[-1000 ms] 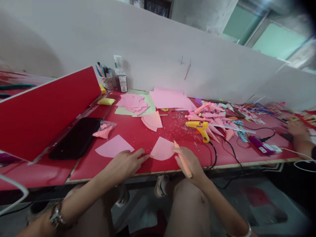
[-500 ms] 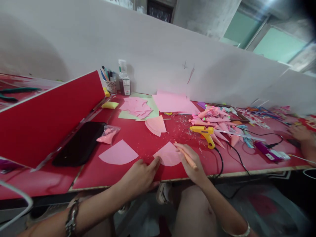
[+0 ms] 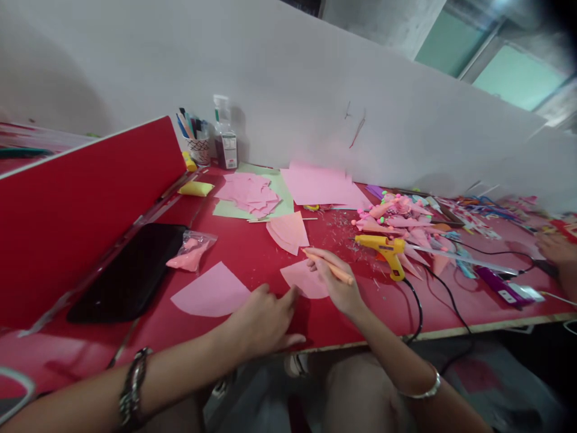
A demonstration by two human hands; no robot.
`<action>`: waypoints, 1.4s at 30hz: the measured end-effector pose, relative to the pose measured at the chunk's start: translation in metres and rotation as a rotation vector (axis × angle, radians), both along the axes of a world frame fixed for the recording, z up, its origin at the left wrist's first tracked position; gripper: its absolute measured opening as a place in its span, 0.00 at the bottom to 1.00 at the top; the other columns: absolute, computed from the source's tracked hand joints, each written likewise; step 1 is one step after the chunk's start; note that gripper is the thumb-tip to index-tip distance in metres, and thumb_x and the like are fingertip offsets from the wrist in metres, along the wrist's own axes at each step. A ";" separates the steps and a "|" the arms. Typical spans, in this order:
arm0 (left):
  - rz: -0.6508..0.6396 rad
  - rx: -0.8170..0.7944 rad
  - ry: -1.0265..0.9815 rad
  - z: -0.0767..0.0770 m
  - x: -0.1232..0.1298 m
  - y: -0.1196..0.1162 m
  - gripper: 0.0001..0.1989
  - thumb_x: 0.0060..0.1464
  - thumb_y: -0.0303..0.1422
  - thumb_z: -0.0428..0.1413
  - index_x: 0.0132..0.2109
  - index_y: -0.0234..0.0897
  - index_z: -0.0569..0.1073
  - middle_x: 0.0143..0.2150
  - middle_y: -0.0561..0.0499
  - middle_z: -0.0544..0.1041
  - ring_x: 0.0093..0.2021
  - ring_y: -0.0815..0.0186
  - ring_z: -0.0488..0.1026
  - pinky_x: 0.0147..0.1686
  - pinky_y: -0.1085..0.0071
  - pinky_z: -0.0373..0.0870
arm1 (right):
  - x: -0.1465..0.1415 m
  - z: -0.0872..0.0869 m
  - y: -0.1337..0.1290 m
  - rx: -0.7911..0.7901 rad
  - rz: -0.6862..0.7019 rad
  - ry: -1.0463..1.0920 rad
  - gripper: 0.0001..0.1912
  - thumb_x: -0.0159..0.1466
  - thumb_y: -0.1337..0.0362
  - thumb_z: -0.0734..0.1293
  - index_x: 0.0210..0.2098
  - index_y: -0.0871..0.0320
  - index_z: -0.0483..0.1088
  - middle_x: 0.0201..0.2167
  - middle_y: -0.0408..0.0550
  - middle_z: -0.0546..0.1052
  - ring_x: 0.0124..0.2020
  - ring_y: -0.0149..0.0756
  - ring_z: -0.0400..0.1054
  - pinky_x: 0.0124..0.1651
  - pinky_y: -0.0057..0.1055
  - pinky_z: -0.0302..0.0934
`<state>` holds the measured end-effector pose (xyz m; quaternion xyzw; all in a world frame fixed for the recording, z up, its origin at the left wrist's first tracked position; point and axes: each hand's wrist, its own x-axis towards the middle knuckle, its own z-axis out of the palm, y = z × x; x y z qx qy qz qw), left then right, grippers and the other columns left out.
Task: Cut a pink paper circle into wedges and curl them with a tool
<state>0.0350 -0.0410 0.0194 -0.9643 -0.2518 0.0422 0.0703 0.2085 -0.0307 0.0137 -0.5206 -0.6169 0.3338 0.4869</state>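
An orange pen (image 3: 336, 272) is gripped in my right hand (image 3: 340, 288), its tip near the top corner of a pink paper fan shape (image 3: 304, 278). My left hand (image 3: 265, 319) has its thumb spread away, and its fingertips touch the lower left part of that paper. A second pink fan-shaped piece (image 3: 211, 291) lies flat to the left, close to my left forearm. Behind the paper under my hands, more fan-shaped pieces (image 3: 287, 231) overlap. My right hand partly covers the front paper's right side.
A yellow glue gun (image 3: 385, 248) with a black cord lies right, before a pile of pink cones (image 3: 401, 216). Left are a black phone-like slab (image 3: 130, 276) and a bag of pink material (image 3: 192, 252). A bottle (image 3: 226, 141) stands behind. Another person's hand (image 3: 556, 249) is far right.
My right hand with the pen has moved up and left, to the paper's top corner. My left thumb now shows stretched out. The camera view has shifted slightly.
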 end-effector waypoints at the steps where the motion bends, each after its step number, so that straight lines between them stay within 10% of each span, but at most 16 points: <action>1: 0.002 -0.001 0.003 0.001 0.001 0.003 0.28 0.53 0.50 0.42 0.44 0.31 0.71 0.50 0.36 0.69 0.25 0.66 0.72 0.26 0.65 0.61 | 0.000 0.001 0.003 -0.015 0.010 0.022 0.14 0.61 0.61 0.58 0.42 0.59 0.69 0.33 0.48 0.73 0.33 0.31 0.68 0.35 0.26 0.63; 14: -0.192 0.206 -0.007 -0.009 0.020 0.008 0.15 0.55 0.24 0.43 0.42 0.25 0.73 0.39 0.31 0.74 0.25 0.62 0.72 0.21 0.68 0.61 | -0.002 -0.017 0.027 -0.271 0.069 0.120 0.10 0.55 0.58 0.65 0.24 0.57 0.62 0.17 0.39 0.70 0.17 0.26 0.61 0.20 0.22 0.55; 21: -0.030 0.240 0.042 -0.017 0.022 -0.010 0.18 0.58 0.27 0.40 0.47 0.26 0.71 0.46 0.26 0.70 0.24 0.61 0.73 0.20 0.68 0.62 | -0.001 -0.021 0.026 -0.249 0.126 0.073 0.10 0.57 0.58 0.63 0.26 0.59 0.64 0.19 0.41 0.71 0.18 0.27 0.63 0.22 0.23 0.57; 42: -0.103 0.283 -0.073 -0.016 0.014 0.001 0.16 0.54 0.25 0.43 0.44 0.26 0.73 0.42 0.31 0.74 0.23 0.63 0.72 0.21 0.69 0.61 | 0.003 -0.014 0.024 -0.155 0.014 0.011 0.12 0.57 0.57 0.63 0.24 0.59 0.65 0.19 0.43 0.70 0.20 0.28 0.63 0.22 0.23 0.56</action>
